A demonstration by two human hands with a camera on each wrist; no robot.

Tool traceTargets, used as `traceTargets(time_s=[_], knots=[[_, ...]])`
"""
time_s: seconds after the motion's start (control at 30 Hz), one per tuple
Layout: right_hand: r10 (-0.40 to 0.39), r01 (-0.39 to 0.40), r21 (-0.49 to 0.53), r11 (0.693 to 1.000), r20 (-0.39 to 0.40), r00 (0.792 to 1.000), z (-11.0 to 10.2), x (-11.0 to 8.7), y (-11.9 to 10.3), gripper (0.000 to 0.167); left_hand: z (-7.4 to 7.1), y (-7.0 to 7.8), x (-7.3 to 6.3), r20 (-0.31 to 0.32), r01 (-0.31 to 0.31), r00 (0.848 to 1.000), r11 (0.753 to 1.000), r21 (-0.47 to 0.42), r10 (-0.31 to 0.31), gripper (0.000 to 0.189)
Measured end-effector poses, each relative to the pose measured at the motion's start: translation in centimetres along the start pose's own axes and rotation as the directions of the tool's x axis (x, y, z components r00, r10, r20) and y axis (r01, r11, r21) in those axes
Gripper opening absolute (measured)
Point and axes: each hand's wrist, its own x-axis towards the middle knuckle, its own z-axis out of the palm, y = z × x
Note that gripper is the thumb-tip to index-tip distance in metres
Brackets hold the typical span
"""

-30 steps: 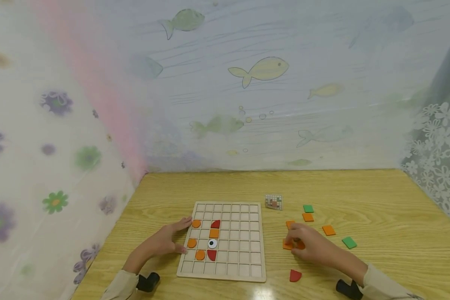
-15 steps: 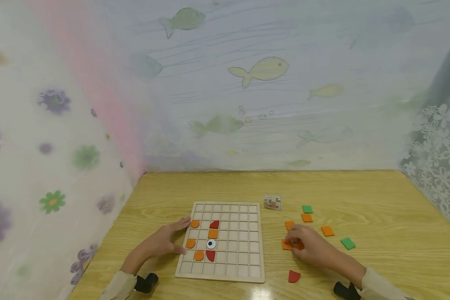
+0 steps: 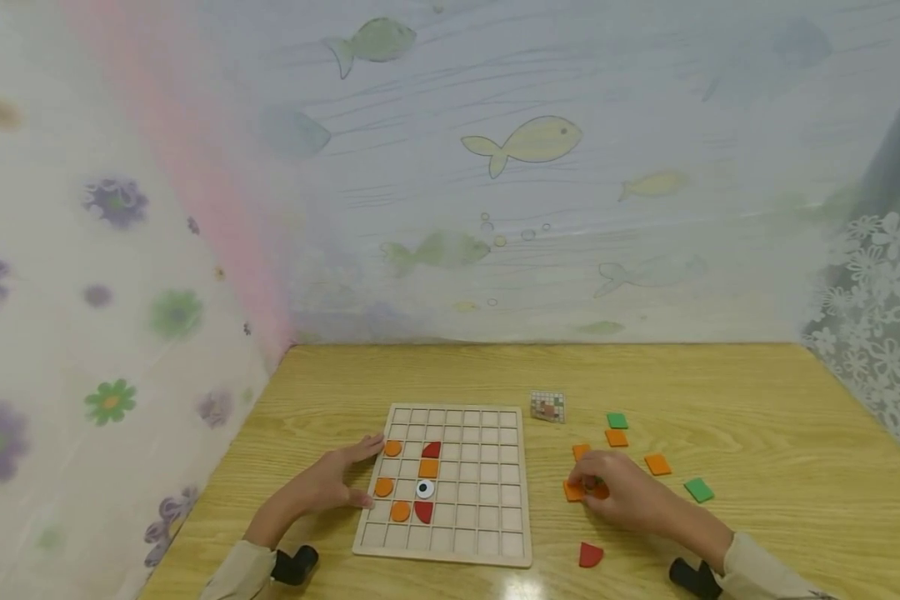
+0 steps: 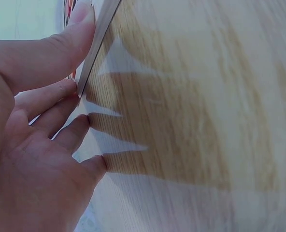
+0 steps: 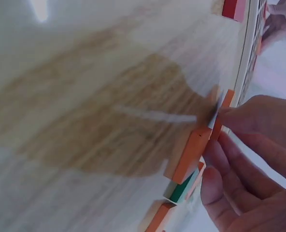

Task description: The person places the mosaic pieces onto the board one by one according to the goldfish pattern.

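My left hand [image 3: 333,479] lies at the left edge of a wooden grid board [image 3: 487,483], thumb and fingers extended and touching the rim. In the left wrist view its thumb [image 4: 80,36] meets the board's side. On the board sit several orange discs [image 3: 400,511], an orange square [image 3: 428,468], two red quarter-circle tiles [image 3: 423,512] and a round eye tile [image 3: 425,489]. Right of the board, my right hand [image 3: 618,492] pinches an orange square tile [image 5: 223,113], slightly tilted off the table. A second orange tile [image 5: 189,154] lies beside its fingers, partly hidden in the head view.
A small pattern card [image 3: 547,407] lies beyond the board's right corner. Green squares [image 3: 698,489] and orange squares [image 3: 657,464] are scattered right of the right hand. One red quarter-circle [image 3: 590,554] lies near the front. A fish-patterned curtain [image 3: 495,208] hangs behind the table.
The head view shifts slightly. Both hands stay in about the same places, and the tiles on the board are unchanged.
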Motion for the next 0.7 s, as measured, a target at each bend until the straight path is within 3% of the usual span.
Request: traceTargets(time_s=[0.2,0.53,0.7], knots=[[-0.056,0.056,0.013,0.998,-0.033,0.998,0.1,0.5,-0.3,0.024,0.1,0.0,0.0,0.001,0.002,1.000,1.000,-0.007,-0.002,0.088],[-0.125,0.134,0.142,0.981,-0.067,0.990,0.5,2.1,-2.3,0.025,0.1,0.1,0.0,0.002,0.005,1.000,1.000,-0.025,-0.005,0.089],[-0.121,0.127,0.167,0.978,-0.050,0.991,0.9,2.9,-3.3,0.023,0.1,0.1,0.0,0.000,0.012,1.000,1.000,-0.021,-0.012,0.088]])
